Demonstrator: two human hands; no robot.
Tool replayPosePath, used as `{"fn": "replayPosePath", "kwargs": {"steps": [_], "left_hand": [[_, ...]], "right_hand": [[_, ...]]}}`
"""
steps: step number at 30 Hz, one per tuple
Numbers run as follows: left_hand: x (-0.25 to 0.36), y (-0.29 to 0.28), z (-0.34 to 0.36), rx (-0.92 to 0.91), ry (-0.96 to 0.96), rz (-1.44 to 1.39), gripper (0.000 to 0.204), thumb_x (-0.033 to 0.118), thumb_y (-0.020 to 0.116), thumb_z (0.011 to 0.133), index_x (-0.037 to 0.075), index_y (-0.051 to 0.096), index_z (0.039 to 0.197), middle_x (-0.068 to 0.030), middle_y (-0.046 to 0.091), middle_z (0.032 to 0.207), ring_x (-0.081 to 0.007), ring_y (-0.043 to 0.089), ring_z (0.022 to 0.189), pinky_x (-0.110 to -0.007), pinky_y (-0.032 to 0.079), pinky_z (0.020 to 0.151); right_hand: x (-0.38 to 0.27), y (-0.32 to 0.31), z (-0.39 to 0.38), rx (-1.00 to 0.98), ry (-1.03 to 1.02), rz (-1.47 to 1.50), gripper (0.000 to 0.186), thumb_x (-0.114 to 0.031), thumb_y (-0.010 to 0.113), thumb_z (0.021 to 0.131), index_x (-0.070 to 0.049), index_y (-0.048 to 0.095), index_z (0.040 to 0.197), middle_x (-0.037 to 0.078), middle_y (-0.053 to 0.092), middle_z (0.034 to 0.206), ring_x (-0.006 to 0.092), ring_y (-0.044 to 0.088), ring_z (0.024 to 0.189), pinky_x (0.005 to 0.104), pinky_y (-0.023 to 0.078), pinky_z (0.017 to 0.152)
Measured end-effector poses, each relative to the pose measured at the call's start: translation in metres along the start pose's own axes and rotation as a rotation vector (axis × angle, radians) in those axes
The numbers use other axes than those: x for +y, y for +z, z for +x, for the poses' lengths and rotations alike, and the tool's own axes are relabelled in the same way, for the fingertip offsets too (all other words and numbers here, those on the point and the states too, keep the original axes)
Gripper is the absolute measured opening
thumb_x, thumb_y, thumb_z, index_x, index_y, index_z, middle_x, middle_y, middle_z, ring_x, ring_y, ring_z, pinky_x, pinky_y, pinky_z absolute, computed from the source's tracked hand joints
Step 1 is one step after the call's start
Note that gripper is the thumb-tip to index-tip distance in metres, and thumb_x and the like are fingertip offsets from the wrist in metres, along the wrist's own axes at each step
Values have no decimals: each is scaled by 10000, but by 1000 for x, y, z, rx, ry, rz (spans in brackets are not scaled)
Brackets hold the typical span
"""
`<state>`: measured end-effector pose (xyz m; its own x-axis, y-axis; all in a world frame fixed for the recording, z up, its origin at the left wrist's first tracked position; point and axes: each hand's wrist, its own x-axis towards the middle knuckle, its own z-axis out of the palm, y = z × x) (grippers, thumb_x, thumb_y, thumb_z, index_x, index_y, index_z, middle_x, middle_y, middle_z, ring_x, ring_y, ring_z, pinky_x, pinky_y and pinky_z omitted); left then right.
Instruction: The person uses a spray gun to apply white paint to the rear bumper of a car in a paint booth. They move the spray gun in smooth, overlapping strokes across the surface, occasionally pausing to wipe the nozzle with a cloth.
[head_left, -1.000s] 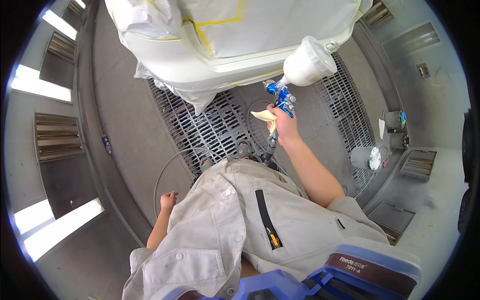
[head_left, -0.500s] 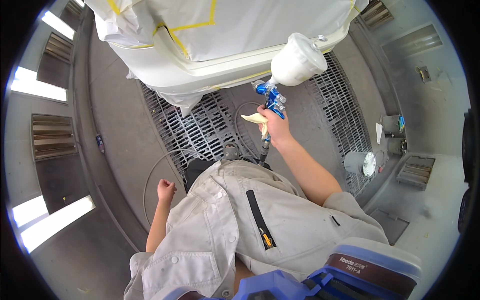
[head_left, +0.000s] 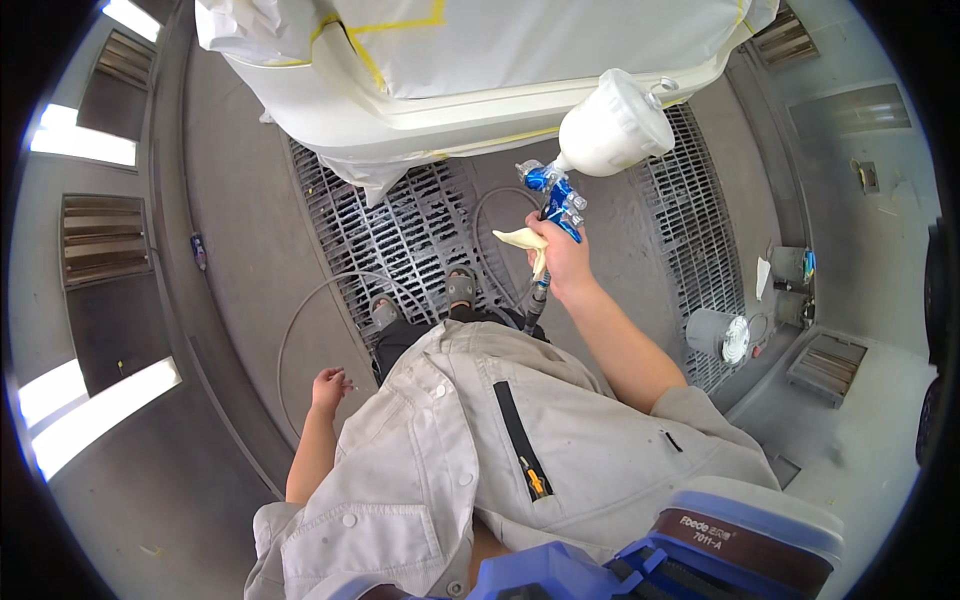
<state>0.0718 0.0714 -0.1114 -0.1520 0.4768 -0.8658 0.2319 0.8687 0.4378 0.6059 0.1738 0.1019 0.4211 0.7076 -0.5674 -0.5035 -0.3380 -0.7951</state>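
My right hand (head_left: 566,258) grips a blue metallic spray gun (head_left: 556,205) with a white paint cup (head_left: 610,128) on top, a pale yellow cloth (head_left: 520,240) and a hose fitting (head_left: 538,298) below. Ahead of it is a white car body (head_left: 450,115) covered in white sheeting (head_left: 540,45) with yellow tape. Low on the left, my left hand (head_left: 328,388) hangs by my grey workwear, fingers curled; what, if anything, they hold is too small to make out.
Floor grates (head_left: 390,240) lie under my sandalled feet and to the right (head_left: 690,220). An air hose (head_left: 300,315) loops over the floor. A bucket (head_left: 715,335) and cans (head_left: 790,265) sit by the right wall. Lit panels and vents (head_left: 105,240) line the left wall.
Over the last second the view has shifted slightly, showing more of my feet. The gun in my right hand moved a little left, then back right. My left hand stays low.
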Motion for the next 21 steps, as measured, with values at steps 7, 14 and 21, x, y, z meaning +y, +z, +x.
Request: {"fn": "replayPosePath", "kwargs": {"steps": [7, 14, 21], "left_hand": [[15, 21, -5, -3, 92, 31, 277, 133, 625, 973, -13, 619, 1208, -98, 720, 887, -156, 692, 710, -265, 537, 600], [22, 25, -2, -8, 87, 80, 240, 137, 638, 974, 2, 626, 1171, -80, 718, 848, -146, 677, 681, -252, 519, 588], [34, 16, 4, -25, 87, 110, 163, 162, 659, 961, 5, 688, 997, -68, 721, 811, -151, 673, 676, -274, 528, 609]], "right_hand": [[-4, 0, 5, -78, 33, -41, 57, -86, 701, 890, -58, 656, 911, 22, 634, 747, 125, 571, 559, 280, 437, 504], [-4, 2, 6, -107, -5, -65, 42, -107, 692, 908, -69, 676, 917, 24, 638, 717, 123, 560, 516, 271, 423, 484], [0, 1, 9, -143, -55, -57, 16, -79, 656, 891, -66, 658, 901, 15, 632, 734, 120, 554, 525, 270, 421, 487]]}}
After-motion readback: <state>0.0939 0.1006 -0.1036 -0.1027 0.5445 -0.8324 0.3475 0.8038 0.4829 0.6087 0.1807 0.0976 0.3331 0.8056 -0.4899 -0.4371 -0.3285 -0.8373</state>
